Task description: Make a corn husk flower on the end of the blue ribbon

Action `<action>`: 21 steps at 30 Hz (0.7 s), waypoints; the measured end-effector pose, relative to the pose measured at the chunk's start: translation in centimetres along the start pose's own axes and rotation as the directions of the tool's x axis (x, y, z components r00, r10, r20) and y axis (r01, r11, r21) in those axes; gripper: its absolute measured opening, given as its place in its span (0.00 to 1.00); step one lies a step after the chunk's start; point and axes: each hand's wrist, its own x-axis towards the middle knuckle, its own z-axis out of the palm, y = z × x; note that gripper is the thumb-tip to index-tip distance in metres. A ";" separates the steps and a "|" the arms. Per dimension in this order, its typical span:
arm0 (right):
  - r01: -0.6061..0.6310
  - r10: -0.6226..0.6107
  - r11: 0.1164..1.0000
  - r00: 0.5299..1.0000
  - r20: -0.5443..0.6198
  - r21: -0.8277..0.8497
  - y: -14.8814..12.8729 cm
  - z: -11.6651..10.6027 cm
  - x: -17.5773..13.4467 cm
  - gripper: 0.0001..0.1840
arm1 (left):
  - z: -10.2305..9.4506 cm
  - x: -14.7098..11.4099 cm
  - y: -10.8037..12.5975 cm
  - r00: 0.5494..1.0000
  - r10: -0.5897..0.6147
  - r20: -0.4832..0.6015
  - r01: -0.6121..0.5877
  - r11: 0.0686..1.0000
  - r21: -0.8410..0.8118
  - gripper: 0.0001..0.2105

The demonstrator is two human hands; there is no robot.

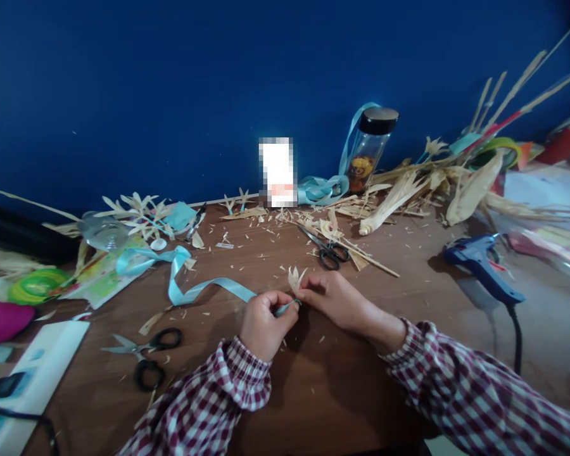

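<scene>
My left hand point(265, 323) pinches the end of a light blue ribbon point(204, 288) that trails left across the brown table point(323, 380). My right hand point(335, 297) meets it at the fingertips and holds a small dried corn-husk flower point(296, 277) upright. The ribbon end seems to sit at the flower's base. Both sleeves are red and white plaid.
Black scissors point(331, 253) lie behind my hands, another pair point(145, 354) at the front left. A blue glue gun point(482, 263) rests at the right. Corn husks point(408, 190), a black-lidded jar point(370, 149), husk flowers point(140, 212) and ribbon line the blue wall.
</scene>
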 end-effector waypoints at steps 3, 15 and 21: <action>-0.089 0.088 0.995 0.996 0.014 0.042 -0.1 -0.2 0.1 0.09 | -0.1 0.0 -0.2 0.997 0.058 0.044 -0.058 0.998 0.003 0.09; -0.118 0.118 0.993 0.993 0.010 0.002 -0.5 -1.0 -0.3 0.07 | -0.9 0.4 -0.6 0.974 0.225 0.039 -0.226 0.930 0.288 0.06; -0.044 0.004 0.933 0.994 -0.113 -0.358 0.5 -0.7 -1.0 0.16 | -0.3 0.1 -0.8 0.962 0.267 0.055 -0.266 0.871 0.413 0.07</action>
